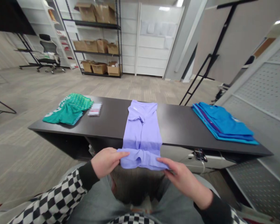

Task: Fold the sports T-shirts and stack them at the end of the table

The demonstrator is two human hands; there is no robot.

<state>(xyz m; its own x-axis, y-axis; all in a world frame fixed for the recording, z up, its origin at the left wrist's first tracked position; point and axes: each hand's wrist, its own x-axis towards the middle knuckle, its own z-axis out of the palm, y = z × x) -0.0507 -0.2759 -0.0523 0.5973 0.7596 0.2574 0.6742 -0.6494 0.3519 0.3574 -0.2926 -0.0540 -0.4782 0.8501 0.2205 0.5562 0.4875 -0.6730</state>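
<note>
A lavender T-shirt [142,133] lies lengthwise across the dark table, its sides folded inward and a sleeve bunched near the collar. Its lower end hangs past the near table edge, with the hem turned up into a band. My left hand [107,163] pinches the left end of that band, thumb on top and the other fingers underneath. At the right end, my right hand [183,177] grips the band between thumb and fingers. Both hands are in front of the table edge, above my lap.
On the dark table [177,124], a pile of green shirts [68,109] lies left beside a blurred-out small card [95,109]. A stack of folded blue shirts [224,121] sits at the right end. A phone-like device [200,155] with a cable is below the front edge.
</note>
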